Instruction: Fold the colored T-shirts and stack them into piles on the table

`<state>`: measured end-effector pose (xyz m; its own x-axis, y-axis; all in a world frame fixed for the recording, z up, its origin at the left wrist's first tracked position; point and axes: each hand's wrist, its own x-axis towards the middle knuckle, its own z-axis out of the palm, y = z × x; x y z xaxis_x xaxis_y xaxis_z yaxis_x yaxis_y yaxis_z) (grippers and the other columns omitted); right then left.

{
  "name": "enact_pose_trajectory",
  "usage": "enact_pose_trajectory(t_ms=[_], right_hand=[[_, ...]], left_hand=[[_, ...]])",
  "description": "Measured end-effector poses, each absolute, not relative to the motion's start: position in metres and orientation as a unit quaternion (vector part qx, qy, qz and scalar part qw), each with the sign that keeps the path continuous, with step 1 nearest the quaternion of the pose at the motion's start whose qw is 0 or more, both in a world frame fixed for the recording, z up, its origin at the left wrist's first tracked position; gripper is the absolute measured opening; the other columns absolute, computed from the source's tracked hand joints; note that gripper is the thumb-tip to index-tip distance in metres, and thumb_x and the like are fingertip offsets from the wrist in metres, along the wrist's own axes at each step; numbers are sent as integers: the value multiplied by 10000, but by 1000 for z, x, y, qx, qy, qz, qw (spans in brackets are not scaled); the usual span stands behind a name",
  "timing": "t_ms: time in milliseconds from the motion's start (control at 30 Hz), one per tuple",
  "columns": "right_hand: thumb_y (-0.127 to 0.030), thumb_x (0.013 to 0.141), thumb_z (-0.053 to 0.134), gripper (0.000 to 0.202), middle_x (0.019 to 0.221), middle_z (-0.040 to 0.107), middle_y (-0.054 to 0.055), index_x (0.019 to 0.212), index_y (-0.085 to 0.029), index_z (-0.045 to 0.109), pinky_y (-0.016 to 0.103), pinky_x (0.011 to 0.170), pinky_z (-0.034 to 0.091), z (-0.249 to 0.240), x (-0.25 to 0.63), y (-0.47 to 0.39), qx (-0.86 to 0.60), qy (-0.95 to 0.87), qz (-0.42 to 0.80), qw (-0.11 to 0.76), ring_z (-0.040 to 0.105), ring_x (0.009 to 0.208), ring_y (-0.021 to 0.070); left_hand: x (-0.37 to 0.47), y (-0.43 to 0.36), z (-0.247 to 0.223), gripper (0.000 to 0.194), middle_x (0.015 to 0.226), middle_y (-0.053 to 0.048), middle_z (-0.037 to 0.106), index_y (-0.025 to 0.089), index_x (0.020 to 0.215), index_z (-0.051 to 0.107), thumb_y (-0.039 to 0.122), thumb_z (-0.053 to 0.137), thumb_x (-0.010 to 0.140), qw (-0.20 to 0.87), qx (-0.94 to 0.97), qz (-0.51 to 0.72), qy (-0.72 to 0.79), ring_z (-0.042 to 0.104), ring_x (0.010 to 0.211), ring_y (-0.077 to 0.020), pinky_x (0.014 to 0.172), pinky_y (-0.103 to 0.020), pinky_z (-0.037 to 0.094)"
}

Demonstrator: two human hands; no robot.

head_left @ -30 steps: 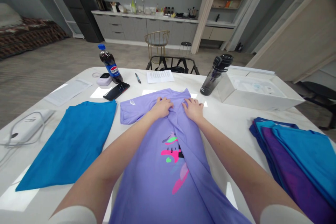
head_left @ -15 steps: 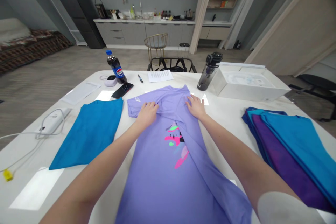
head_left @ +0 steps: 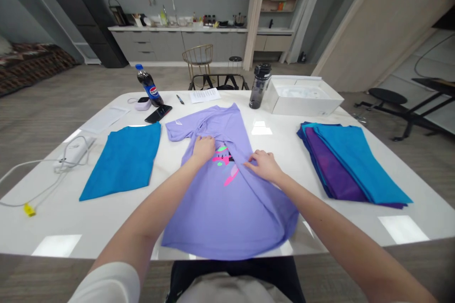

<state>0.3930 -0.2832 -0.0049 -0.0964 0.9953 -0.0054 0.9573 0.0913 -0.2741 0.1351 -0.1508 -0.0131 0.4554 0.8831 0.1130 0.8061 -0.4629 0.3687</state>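
A light purple T-shirt (head_left: 213, 208) lies in front of me, its right side turned inward over part of a pink, green and black print. Its left sleeve points out to the side. My left hand (head_left: 204, 148) is on the upper chest beside that sleeve, fingers curled together on the cloth. My right hand (head_left: 263, 164) rests lower, at the folded right side, with thumb and fingers apart and touching the fabric. The shirt's hem reaches the table's near edge.
A folded blue shirt (head_left: 122, 161) lies left; a stack of blue and purple shirts (head_left: 350, 163) lies right. Behind are a cola bottle (head_left: 150, 89), phone (head_left: 158, 113), dark water bottle (head_left: 259, 86) and white box (head_left: 302, 99). A white power strip (head_left: 74, 151) with cables sits far left.
My right hand has slid from the shoulder down the shirt's right side toward me. My left hand stays near the sleeve. The view has shifted, and the table's near edge now shows.
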Motion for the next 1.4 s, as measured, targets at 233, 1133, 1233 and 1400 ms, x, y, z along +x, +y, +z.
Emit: enact_pose_trajectory(t_ms=[233,1133,1233,1400], right_hand=[[-625,903,615,437,950,741,102,958,-200,700,400,883,421,8,398,-348,-718,-686,121,14,668,979,283],[-597,826,754,541,1168,645,99,1188,-220,615,418,927,413,-7,329,-519,-611,-770,49,178,588,1100,294],[-622,867,699,544,1179,655,110,1230,-224,627,438,936,390,-19,334,-524,-621,-763,18,181,575,1094,307],[-626,917,626,501,1183,665,119,1223,-229,657,447,960,359,-21,334,-530,-618,-765,-9,182,564,1095,308]], left_hand=[[169,-206,-12,502,1368,-113,608,265,1375,593,94,437,930,80,937,95,327,538,1265,-264,1077,-433,355],[119,-400,-11,407,1089,-61,687,260,1227,659,90,472,908,85,960,126,235,568,1119,-230,1085,-443,279],[116,-413,-15,401,1140,-80,655,295,1265,666,134,482,947,27,963,129,236,565,1105,-244,1039,-449,320],[120,-425,-19,257,1269,-67,659,287,1124,705,174,538,965,23,967,152,204,547,1222,-250,1065,-462,303]])
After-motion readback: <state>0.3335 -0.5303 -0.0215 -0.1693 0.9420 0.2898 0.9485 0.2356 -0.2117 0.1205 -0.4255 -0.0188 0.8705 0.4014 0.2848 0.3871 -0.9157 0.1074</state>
